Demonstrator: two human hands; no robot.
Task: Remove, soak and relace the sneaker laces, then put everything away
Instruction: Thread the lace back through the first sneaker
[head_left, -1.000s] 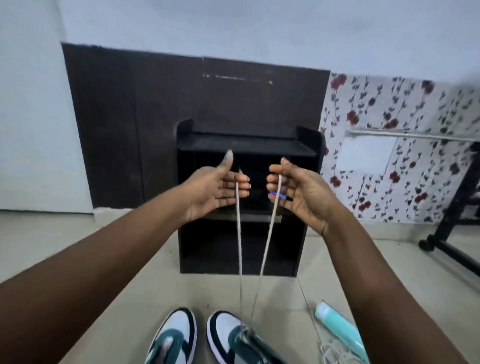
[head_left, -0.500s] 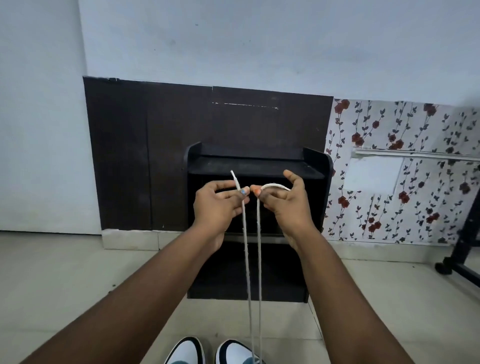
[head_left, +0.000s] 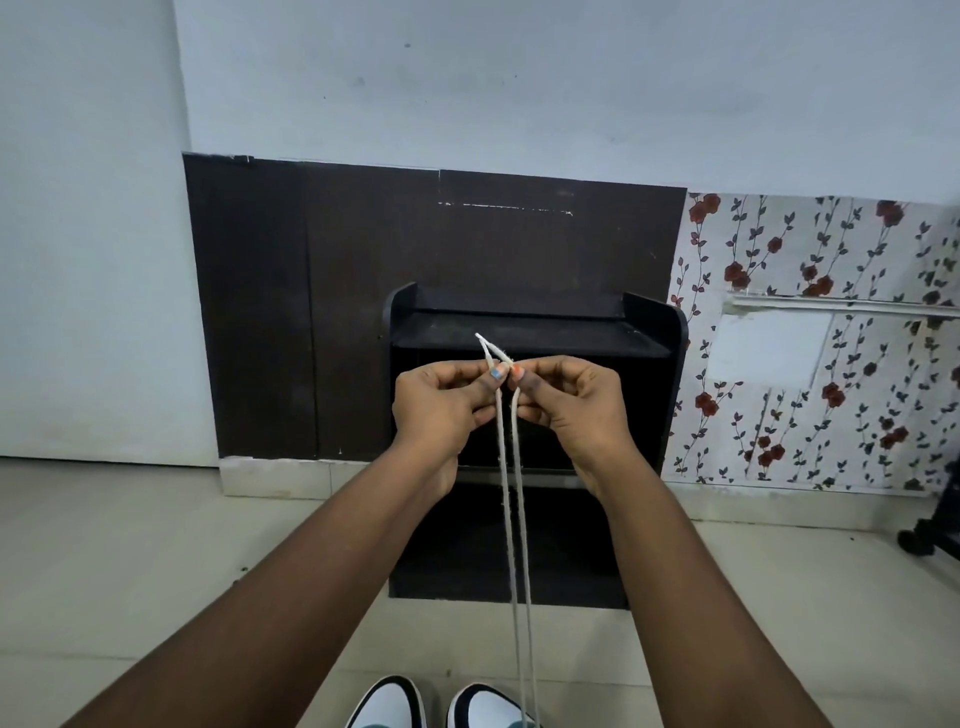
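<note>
— Scanning from the left edge: bare pale wall (head_left: 88, 260), open beige floor (head_left: 130, 561) below it, nothing standing there.

— And moving in?

— Dark brown panel (head_left: 311, 312) against the wall, then the black shelf unit (head_left: 535, 338) dead centre, on the floor and close behind both hands.

— Hands?

— Left hand (head_left: 441, 405) curled shut, pinching one strand of the white lace (head_left: 511, 519); right hand (head_left: 571, 400) curled shut on the other strand. Fingertips nearly touching, both lace tips sticking up just above them.

— Lace run?

— Two strands hanging side by side, down to the right sneaker (head_left: 488, 706) at the bottom edge; left sneaker (head_left: 389, 706) just beside it.

— Further right?

— Floral wallpaper (head_left: 831, 364), a black wheeled stand (head_left: 935, 530) at the far edge, free floor in between.
</note>
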